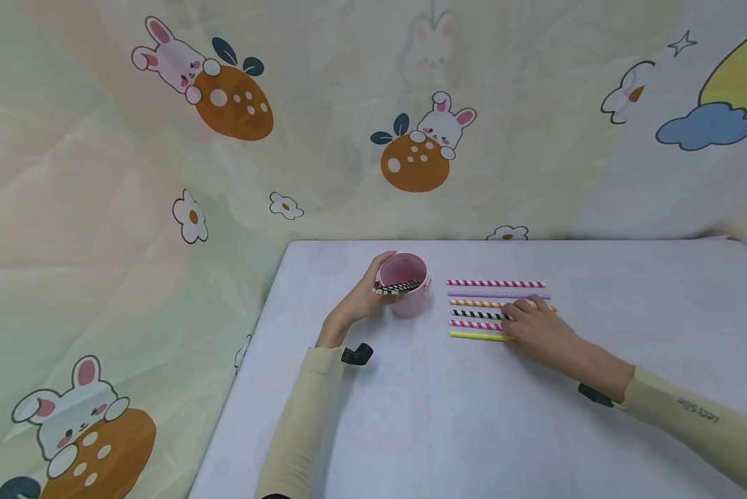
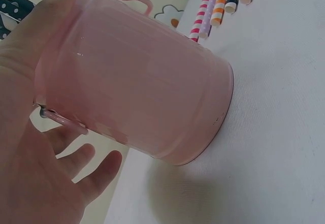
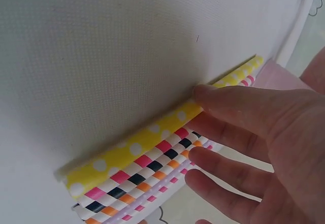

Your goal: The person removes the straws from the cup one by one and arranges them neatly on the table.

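Note:
My left hand (image 1: 362, 296) grips a pink metal pail (image 1: 411, 303) at its rim, with the thumb on the near side in the left wrist view. Several black-and-white paper straws (image 1: 398, 287) lean over the pail's edge by that hand. To the right, a row of patterned paper straws (image 1: 495, 283) lies on the white table. My right hand (image 1: 538, 331) is over the row's right part. In the right wrist view its thumb and index finger pinch the yellow dotted straw (image 3: 134, 144); the other fingers spread over the neighbouring pink, black and orange striped straws.
The white-covered table (image 1: 380, 430) stretches around the pail and straws. A patterned cloth backdrop (image 1: 336, 83) with rabbits and flowers rises behind the table and along its left side. Dark wrist devices (image 1: 357, 354) sit at both sleeves.

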A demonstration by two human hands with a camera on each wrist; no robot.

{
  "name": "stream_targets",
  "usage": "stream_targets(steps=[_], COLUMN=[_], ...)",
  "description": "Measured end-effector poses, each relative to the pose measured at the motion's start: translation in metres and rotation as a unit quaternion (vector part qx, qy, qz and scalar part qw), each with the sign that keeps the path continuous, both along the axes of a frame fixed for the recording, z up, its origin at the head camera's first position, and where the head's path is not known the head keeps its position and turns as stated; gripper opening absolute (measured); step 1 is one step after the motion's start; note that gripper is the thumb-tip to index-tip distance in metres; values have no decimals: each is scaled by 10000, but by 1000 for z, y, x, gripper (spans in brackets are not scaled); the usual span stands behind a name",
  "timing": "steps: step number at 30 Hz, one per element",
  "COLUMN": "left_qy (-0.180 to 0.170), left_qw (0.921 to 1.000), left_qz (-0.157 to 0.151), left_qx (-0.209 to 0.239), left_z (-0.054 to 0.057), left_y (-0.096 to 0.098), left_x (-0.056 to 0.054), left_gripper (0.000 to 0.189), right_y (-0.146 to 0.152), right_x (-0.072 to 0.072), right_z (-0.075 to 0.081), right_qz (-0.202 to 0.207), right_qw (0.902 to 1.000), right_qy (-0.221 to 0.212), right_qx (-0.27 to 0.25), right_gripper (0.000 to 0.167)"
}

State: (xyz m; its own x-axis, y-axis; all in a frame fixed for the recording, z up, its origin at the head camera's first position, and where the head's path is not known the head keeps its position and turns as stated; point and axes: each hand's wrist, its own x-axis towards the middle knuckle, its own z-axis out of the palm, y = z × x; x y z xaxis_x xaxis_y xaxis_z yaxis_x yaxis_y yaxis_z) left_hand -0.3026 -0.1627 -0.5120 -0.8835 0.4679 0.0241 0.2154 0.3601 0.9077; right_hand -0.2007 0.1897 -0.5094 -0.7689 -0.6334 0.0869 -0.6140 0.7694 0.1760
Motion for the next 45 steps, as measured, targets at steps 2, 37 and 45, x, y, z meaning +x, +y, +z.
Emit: stream_targets(steps=[2, 37, 45], left_qy=[-27, 57, -24], left_qw=[10000, 9997, 9999], left_qz=[-10, -148, -104], left_qx=[14, 169, 68], left_z=[0, -2, 1], left_y=[0, -1, 0], left_x=[0, -2, 0], left_gripper=[89, 89, 90], right_y=[-1, -1, 2], right_x=[0, -15, -34], right_z=[0, 17, 31], right_qz=[-31, -837, -938], right_qw=[10000, 9858, 9763], right_qy=[-41, -1000, -1121], right_qx=[45, -1056, -1595], right_gripper=[22, 44, 54])
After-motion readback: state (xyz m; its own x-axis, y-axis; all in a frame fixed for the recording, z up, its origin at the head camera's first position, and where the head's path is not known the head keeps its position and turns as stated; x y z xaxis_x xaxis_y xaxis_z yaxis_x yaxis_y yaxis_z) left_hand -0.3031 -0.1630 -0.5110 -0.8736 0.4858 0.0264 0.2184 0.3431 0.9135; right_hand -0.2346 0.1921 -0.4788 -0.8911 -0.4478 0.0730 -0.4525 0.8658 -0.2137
